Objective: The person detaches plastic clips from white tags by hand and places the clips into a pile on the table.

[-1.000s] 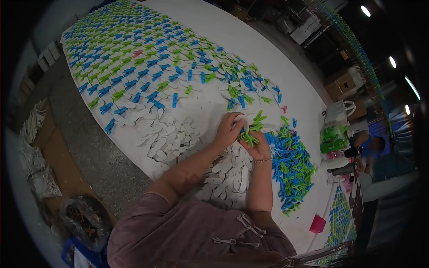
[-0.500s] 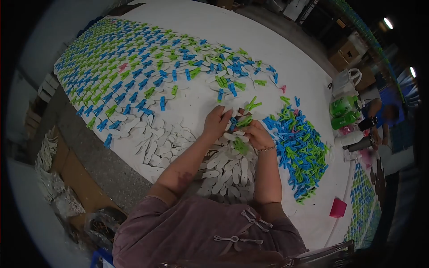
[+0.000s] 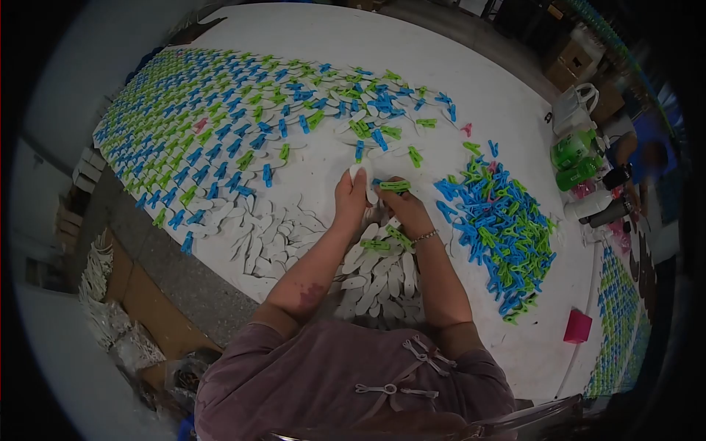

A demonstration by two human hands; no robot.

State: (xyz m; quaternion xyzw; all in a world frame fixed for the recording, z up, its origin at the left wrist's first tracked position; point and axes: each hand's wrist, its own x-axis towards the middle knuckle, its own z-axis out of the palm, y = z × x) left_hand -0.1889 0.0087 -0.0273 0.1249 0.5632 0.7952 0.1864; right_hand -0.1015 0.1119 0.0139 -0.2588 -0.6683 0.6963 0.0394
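1. My left hand (image 3: 350,192) is clamped on a white insole piece (image 3: 360,176), held upright just above the white sheet (image 3: 471,88).
2. My right hand (image 3: 401,208) pinches a green clip (image 3: 395,187) right beside that piece; the two hands are close together.
3. More white pieces (image 3: 379,275) lie heaped under my forearms.
4. A loose pile of blue and green clips (image 3: 500,239) sits near my right hand.
5. Rows of clipped pieces (image 3: 220,117) spread across the sheet beyond.
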